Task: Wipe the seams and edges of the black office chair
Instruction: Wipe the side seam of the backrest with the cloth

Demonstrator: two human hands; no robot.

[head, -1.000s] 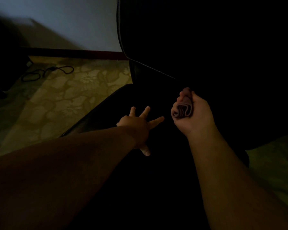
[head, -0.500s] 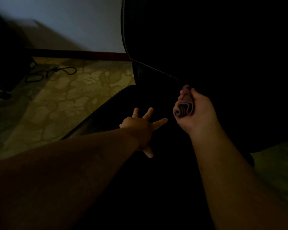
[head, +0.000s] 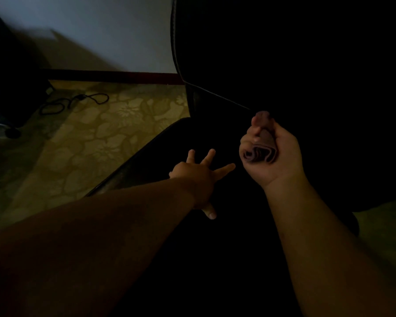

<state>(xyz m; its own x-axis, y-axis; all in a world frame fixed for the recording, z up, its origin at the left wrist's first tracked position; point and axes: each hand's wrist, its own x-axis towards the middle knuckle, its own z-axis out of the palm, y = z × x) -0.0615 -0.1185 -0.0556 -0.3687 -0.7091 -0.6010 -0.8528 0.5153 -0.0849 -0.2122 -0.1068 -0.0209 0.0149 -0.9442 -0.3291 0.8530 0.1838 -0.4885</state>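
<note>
The black office chair point(head: 284, 65) fills the right and centre of the dim scene, its backrest rising at the far right and its seat spreading toward the near edge. To the left lies a patterned floor point(head: 82, 152), with a pale wall point(head: 101, 30) behind it at the far side and a black cable point(head: 73, 102) looped on the floor near that wall. The left hand point(head: 198, 177) rests on the seat's left part, grip wide, fingers spread and straight. The right hand point(head: 272, 154), just right of it, has its grip curled around a rolled cloth point(head: 260, 152) by the backrest seam.
</note>
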